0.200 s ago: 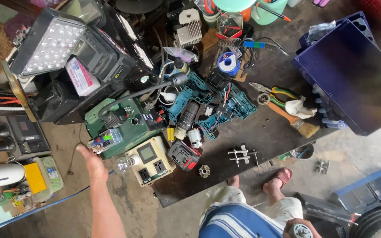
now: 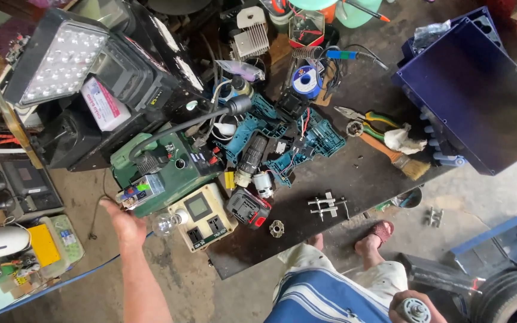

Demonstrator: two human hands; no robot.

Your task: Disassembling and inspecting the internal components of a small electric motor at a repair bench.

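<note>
Left hand [image 2: 124, 224], open and holding nothing, reaches beside the clear bulb [image 2: 164, 222]; a nudge could roll it off the desk [image 2: 354, 173]; right hand [image 2: 411, 308] clasps a round metal part [image 2: 414, 311].

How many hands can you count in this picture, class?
2. The left hand reaches out by the clear bulb at the bench's left end. The right hand is at the bottom edge, gripping a round metal part.
</note>
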